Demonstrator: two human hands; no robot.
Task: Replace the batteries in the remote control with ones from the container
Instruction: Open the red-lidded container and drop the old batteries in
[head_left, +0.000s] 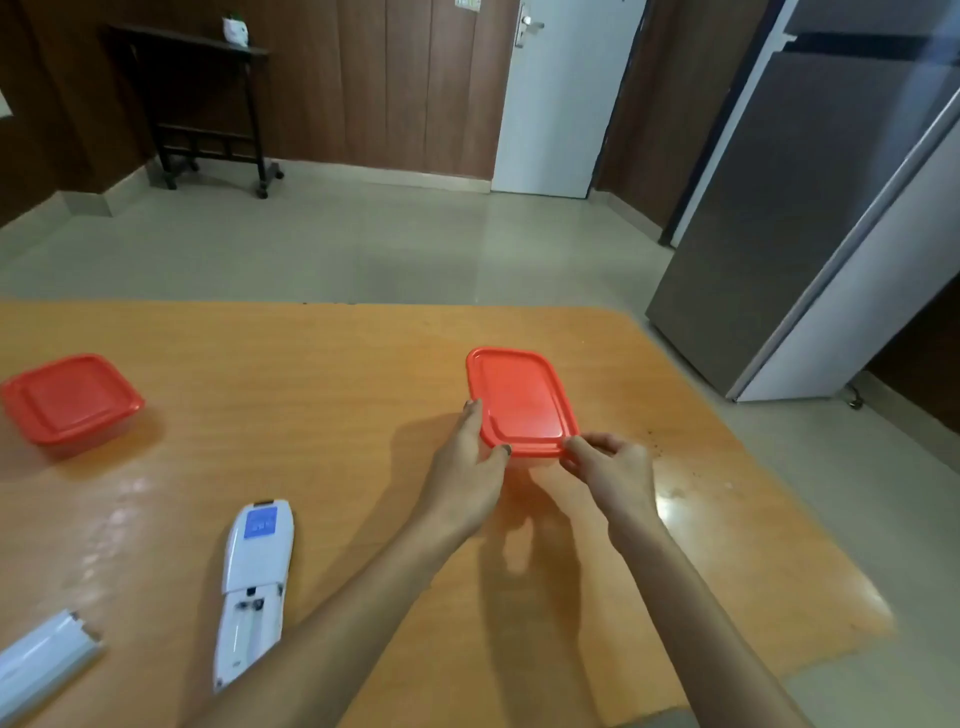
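Observation:
A clear container with a red lid (519, 400) stands on the orange table (311, 395), right of centre. My left hand (467, 467) grips its near left side, thumb on the lid's rim. My right hand (608, 467) pinches the lid's near right corner. The lid sits closed and the contents are hidden. A white remote control (254, 587) lies face down at the lower left, its battery compartment open and apparently without batteries. Its white battery cover (41, 660) lies apart at the far lower left.
A second red-lidded container (70, 400) stands at the table's left edge. Beyond the table are a tiled floor, a grey refrigerator (810, 218) on the right, a white door (561, 93) and a dark side table (202, 98) at the back.

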